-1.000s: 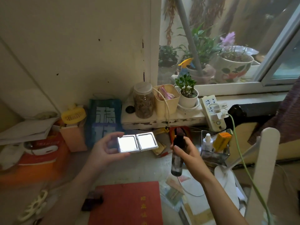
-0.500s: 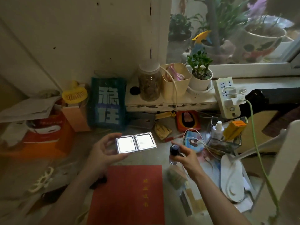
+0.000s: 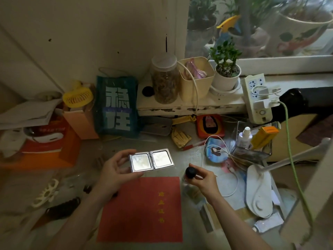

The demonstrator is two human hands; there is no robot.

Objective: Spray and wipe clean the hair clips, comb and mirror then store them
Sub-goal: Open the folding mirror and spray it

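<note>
— what's just changing there?

— i'm bringing the spray bottle (image 3: 189, 175) down. a second ago i was holding it up beside the mirror (image 3: 151, 160), nozzle level with the glass; now it's standing low on the desk (image 3: 180, 156), just by the corner of the red booklet (image 3: 142, 208). i'm judging the spraying of the mirror is over and wiping is coming next.

— and your hands?

— my right hand (image 3: 204, 181) is still curling round the bottle's dark cap, not letting go yet. my left hand (image 3: 115, 170) is pinching the left half of the open mirror, thumb under, fingers over the top edge, keeping it above the desk with both panes facing up.

— the clips and comb?

— a white clip (image 3: 46, 193) and a dark one (image 3: 63, 208) are lying at the far left of the desk. i'm not making out the comb.
</note>
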